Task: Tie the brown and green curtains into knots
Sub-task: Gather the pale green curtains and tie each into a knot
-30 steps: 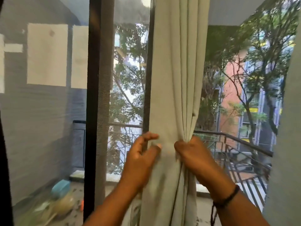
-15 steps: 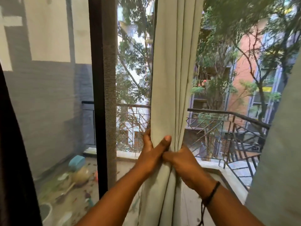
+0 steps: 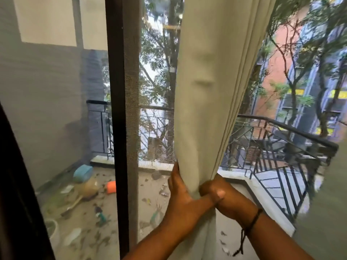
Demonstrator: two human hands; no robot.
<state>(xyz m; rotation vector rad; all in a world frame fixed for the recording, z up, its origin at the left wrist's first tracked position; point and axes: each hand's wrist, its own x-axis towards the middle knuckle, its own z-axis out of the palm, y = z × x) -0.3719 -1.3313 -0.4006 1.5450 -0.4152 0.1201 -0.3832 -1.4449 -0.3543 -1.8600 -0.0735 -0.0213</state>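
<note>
The green curtain (image 3: 210, 91) hangs just right of the dark door frame (image 3: 116, 128) and is drawn in to a narrow bunch at its lower part, with loose folds fanning upward toward the top right. Both hands meet at that bunch, low and right of the door frame. The left hand (image 3: 180, 196) wraps the cloth from the frame side, its fingers lying up along the curtain's edge and its thumb reaching across. The right hand (image 3: 223, 197) clenches the gathered cloth from the far side, its fingers curled in against the folds, with a dark cord bracelet (image 3: 252, 224) on that wrist. Below the hands the curtain drops straight down out of view. No loop or knot shows in the cloth, so the step in hand seems to be gathering the curtain into a single rope, and the tying itself is not yet begun. The next move likely calls for one hand to keep the bunch tight while the other takes the hanging tail and brings it round to form a loop. A dark curtain (image 3: 13, 184) hangs at the far left of the door frame, possibly the brown one, untied as far as can be seen.
</note>
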